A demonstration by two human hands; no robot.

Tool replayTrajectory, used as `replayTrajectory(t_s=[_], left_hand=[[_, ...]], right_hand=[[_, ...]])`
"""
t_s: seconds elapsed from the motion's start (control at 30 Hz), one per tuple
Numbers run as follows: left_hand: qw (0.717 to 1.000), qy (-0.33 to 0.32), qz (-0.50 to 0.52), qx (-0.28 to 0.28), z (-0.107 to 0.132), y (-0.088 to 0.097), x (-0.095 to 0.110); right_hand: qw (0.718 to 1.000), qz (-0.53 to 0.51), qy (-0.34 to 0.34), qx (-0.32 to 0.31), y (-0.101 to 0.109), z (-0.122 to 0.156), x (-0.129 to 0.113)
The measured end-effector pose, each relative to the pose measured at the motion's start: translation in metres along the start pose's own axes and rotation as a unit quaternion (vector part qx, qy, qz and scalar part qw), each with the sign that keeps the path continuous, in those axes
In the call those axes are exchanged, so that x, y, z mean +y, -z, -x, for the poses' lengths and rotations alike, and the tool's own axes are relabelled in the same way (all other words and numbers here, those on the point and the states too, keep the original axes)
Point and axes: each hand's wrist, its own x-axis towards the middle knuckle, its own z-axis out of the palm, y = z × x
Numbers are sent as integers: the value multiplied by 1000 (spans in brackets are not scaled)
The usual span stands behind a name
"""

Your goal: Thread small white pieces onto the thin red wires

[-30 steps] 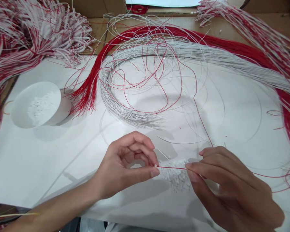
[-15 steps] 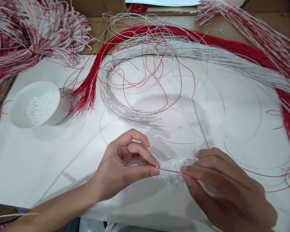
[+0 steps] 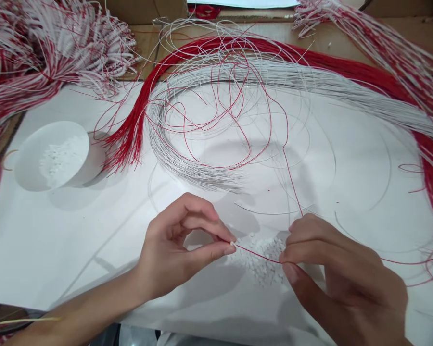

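Thumb and forefinger of my left hand (image 3: 187, 240) pinch a tiny white piece (image 3: 233, 244), where one end of a red wire (image 3: 258, 254) meets it. My right hand (image 3: 342, 274) pinches the same wire a short way to the right. Between the two hands the wire runs almost straight, sagging a little. Under it, on the white tabletop (image 3: 104, 240), lies a loose pile of small white pieces (image 3: 269, 264). The wire also shows above my right hand, leading up to a tangle of loops.
A tilted white bowl (image 3: 57, 158) with more white pieces stands at left. Bundles of red wires (image 3: 140, 115) and white wires (image 3: 173, 154) arc across the back. Red-and-white bundles lie at the upper left (image 3: 68, 48) and upper right (image 3: 375, 53).
My right hand has shifted slightly, and the wire stretch between my hands is longer. My left hand has moved a little left and up. The wire above my right hand has swung left.
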Motion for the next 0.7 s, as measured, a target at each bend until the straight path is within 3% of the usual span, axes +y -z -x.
replayTrajectory(t_s=[0.4,0.6,0.7], left_hand=[[1000,-18,-19,-3,1,2,0],[993,-112,-45,-18,4,3,-4],[992,-102,-68,-17,5,3,-3]], right_hand=[[1000,6,-22,-5,0,-1,0],[999,2,-40,-11,1,2,2],[999,9,-44,-14,2,1,2]])
